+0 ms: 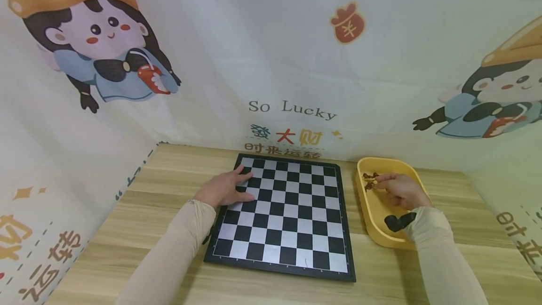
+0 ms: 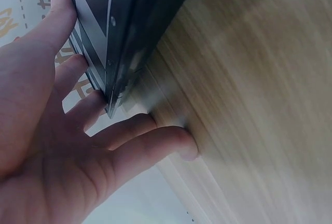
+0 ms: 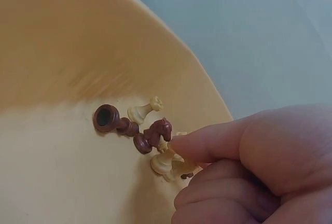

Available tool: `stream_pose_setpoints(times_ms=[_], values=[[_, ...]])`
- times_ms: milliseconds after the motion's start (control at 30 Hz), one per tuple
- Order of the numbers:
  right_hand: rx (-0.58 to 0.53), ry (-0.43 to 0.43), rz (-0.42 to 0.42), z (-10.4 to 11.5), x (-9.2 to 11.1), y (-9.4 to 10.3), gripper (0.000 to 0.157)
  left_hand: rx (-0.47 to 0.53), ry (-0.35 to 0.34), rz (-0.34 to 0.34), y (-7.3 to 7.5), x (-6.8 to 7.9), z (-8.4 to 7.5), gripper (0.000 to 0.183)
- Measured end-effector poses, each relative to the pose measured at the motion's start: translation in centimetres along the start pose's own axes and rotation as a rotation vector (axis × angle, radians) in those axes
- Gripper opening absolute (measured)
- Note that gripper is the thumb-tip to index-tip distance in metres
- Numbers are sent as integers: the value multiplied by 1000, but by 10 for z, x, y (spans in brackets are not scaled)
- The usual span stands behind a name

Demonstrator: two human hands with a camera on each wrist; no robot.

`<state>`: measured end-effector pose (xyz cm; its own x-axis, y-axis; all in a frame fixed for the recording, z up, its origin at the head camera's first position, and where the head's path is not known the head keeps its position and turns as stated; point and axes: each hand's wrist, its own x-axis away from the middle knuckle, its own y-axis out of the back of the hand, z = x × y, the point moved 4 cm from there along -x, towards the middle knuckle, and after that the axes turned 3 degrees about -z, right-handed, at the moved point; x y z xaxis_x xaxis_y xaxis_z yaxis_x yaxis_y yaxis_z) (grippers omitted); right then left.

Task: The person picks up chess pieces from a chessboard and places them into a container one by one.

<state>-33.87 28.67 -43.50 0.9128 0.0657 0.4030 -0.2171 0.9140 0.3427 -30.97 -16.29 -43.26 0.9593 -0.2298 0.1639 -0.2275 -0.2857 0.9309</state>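
A black-and-white chessboard (image 1: 279,211) lies flat on the table. My left hand (image 1: 226,188) rests on its left edge with fingers spread; in the left wrist view, some fingers (image 2: 155,143) reach past the board's rim to the wood. Inside a yellow tray (image 1: 367,215), my right hand (image 1: 404,191) has thumb and forefinger at a small heap of chess pieces, pinching a cream chess piece (image 3: 179,168) that they partly hide. Close by lie a brown knight (image 3: 153,136), another brown piece (image 3: 108,119) on its side and a cream piece (image 3: 145,111).
The wooden table (image 1: 178,173) meets a printed white cloth (image 1: 254,60) hung behind and along both sides. The tray stands right of the board, its raised walls around my right hand. A dark print shows near the right sleeve (image 1: 436,234).
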Motion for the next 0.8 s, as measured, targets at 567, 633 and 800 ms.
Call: stream_pose_setpoints(times_ms=[567,633,800], values=[[32,97,7,20,13,-1,34,14,16,41,-2,-1,0,78],[70,115,12,26,16,-3,39,9,30,52,-3,0,-1,78],[139,147,16,42,23,-9,46,-45,44,60,-2,0,-4,78]])
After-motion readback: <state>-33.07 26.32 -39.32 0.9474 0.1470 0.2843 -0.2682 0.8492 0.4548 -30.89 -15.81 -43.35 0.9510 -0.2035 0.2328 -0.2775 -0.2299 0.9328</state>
